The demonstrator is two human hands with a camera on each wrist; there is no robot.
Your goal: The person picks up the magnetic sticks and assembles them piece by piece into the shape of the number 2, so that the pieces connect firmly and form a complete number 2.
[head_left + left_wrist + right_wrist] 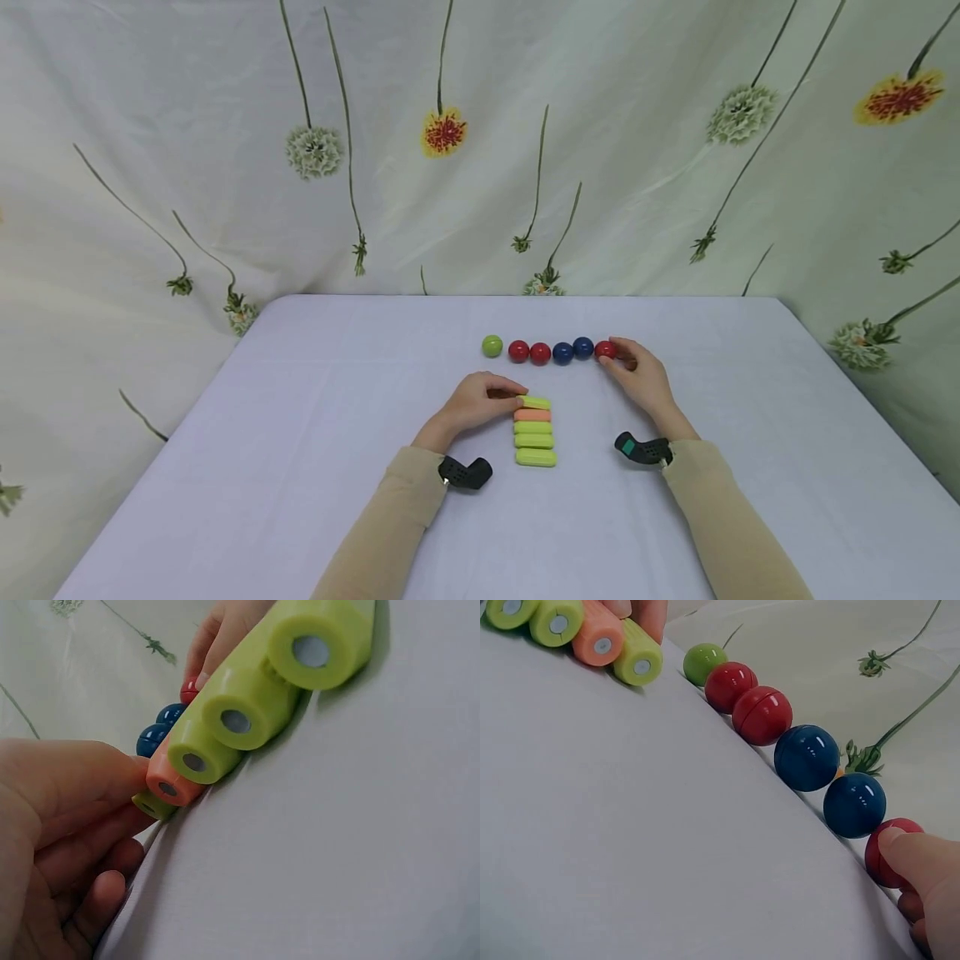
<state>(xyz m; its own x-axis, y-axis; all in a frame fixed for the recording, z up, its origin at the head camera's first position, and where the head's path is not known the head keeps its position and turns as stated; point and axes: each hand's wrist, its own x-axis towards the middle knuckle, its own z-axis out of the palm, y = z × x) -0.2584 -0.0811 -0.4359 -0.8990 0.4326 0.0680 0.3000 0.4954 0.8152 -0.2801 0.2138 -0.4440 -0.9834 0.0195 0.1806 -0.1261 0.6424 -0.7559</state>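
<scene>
My left hand [480, 402] pinches the left end of the farthest yellow-green stick [536, 402], at the top of a column of sticks. Just below that one lies an orange stick [532, 415], followed by more yellow-green sticks [535, 457]; their flat ends show grey round centres in the left wrist view. On the right, my right hand [641, 375] holds a red ball [891, 851] between thumb and fingers, at the right end of a row of balls. Beside it sit two dark blue balls [855, 805], then two red balls [762, 715] and a green ball [705, 664].
A white cloth covers the table [300, 467]. Behind it hangs a pale curtain [622, 167] printed with flowers. Each wrist wears a black band [467, 473] over a tan sleeve [382, 533]. The row of balls lies beyond the stick column.
</scene>
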